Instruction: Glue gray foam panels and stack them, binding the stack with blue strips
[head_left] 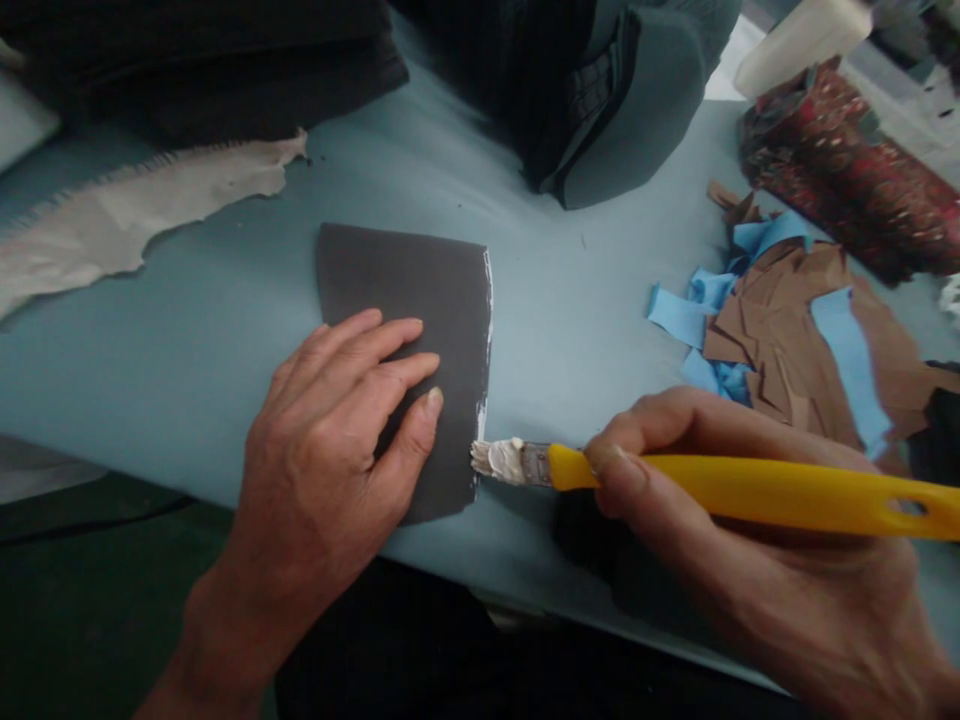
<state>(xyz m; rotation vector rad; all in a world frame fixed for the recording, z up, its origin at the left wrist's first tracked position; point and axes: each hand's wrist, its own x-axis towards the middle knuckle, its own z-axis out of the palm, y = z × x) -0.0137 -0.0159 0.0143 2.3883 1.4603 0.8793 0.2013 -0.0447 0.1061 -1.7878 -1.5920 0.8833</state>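
A dark grey, roughly rectangular sheet lies on the table, with a white paste line along its right edge. My left hand rests flat on the sheet's left part, fingers stretched out. Held in my right hand is a paintbrush with a yellow handle, pinched near the metal ferrule. White paste coats its bristles, which touch the lower right edge of the sheet. I cannot tell the sheet's exact material.
Brown and blue scraps are heaped at the right, beside a dark red speckled object. Black stacked material stands back left, above a torn pale strip. Curved dark pieces stand at the back. The table's front edge runs below the sheet.
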